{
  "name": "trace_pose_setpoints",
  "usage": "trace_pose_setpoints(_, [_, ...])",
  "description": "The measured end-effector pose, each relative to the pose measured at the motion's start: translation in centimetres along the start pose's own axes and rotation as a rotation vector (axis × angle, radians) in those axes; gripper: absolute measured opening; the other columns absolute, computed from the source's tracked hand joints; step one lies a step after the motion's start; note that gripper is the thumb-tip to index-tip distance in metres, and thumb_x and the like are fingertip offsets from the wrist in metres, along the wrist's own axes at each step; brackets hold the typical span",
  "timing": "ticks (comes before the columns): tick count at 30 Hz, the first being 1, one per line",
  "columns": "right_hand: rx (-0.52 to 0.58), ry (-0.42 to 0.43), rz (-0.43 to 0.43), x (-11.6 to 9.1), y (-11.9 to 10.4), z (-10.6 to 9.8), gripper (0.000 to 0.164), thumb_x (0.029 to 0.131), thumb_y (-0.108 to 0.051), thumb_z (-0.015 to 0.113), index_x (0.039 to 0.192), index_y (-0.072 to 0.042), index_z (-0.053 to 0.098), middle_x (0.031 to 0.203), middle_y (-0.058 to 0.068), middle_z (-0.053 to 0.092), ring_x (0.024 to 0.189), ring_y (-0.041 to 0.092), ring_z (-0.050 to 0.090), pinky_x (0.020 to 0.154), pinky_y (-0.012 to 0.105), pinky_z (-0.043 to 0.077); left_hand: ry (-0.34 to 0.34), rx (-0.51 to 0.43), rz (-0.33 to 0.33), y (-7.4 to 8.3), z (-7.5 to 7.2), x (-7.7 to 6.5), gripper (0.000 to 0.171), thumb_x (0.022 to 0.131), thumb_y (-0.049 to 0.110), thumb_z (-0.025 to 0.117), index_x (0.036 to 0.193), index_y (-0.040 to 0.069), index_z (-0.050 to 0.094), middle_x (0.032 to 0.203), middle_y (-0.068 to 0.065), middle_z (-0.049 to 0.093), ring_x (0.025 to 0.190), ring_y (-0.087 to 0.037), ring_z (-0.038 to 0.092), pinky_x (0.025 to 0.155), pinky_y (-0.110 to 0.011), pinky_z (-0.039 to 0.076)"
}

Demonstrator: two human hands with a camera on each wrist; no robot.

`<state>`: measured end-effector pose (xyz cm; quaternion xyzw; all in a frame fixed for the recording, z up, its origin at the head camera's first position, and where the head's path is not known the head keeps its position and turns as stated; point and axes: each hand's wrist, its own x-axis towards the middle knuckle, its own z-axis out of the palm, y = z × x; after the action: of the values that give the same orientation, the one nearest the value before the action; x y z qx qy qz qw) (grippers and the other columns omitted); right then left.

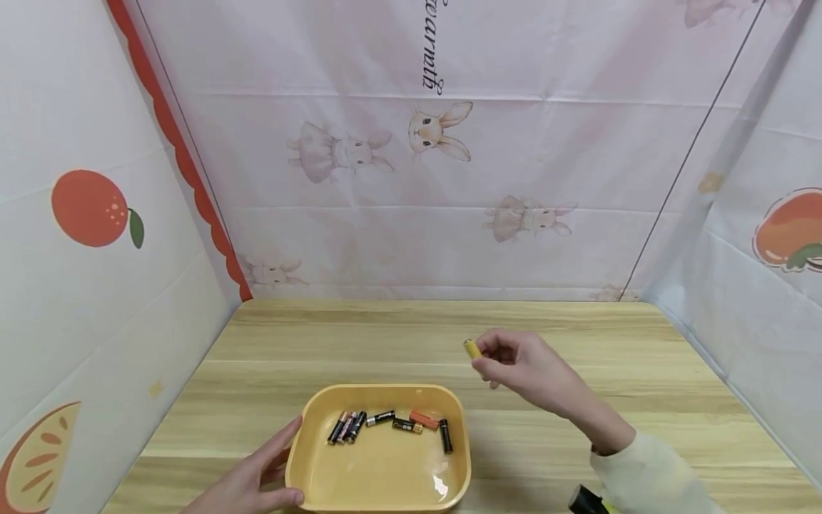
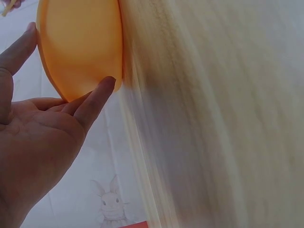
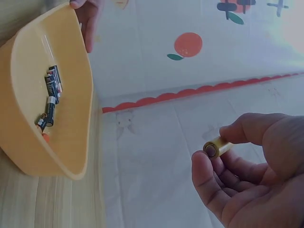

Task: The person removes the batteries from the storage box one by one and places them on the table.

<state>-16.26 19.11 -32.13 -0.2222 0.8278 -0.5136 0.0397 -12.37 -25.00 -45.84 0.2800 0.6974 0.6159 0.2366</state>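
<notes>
A yellow battery (image 1: 472,349) is pinched between the thumb and fingers of my right hand (image 1: 523,368), raised beyond the tray's far right corner. One flat end of this battery (image 3: 212,149) faces the right wrist camera. My left hand (image 1: 257,475) rests against the left side of a yellow plastic tray (image 1: 379,507), its fingers fairly straight and spread and its thumb at the near left corner. In the left wrist view, fingertips (image 2: 108,83) touch the tray's outer wall (image 2: 85,42). Inside lie several batteries: a black group (image 1: 347,427) at left, an orange one (image 1: 424,419) and a black one (image 1: 446,436) at right.
The tray stands on a light wood-grain table (image 1: 546,321). A black cylindrical object (image 1: 586,500) with some yellow-green beside it shows at the bottom edge near the right sleeve (image 1: 648,471). Printed cloth walls (image 1: 385,250) enclose the table at the back and both sides.
</notes>
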Motion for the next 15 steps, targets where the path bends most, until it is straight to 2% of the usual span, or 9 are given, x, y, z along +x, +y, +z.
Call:
trace_pose_setpoints(6, [0.081,0.034,0.041,-1.3,0.9,-1.4,0.015,0.101,-0.005,0.066,0.108,0.008,0.064,0.086,0.012,0.064,0.074,0.018,0.064,0.068,0.032,0.060,0.000,0.001,-0.016,0.0,0.1,-0.1,0.095,0.101,0.001,0.065,0.157,-0.010,-0.012,0.149,-0.056,0.008,0.125,-0.001,0.056,0.095,-0.026,0.053])
trace_pose_setpoints(15, [0.135,0.071,0.157,-2.6,3.4,-1.4,0.022,0.100,-0.007,0.066,0.111,0.011,0.062,0.090,0.014,0.065,0.075,0.019,0.067,0.069,0.033,0.061,0.028,0.001,-0.074,0.3,0.1,0.1,0.096,0.101,0.004,0.066,0.159,-0.008,-0.010,0.151,-0.054,0.011,0.123,-0.003,0.059,0.094,-0.027,0.054])
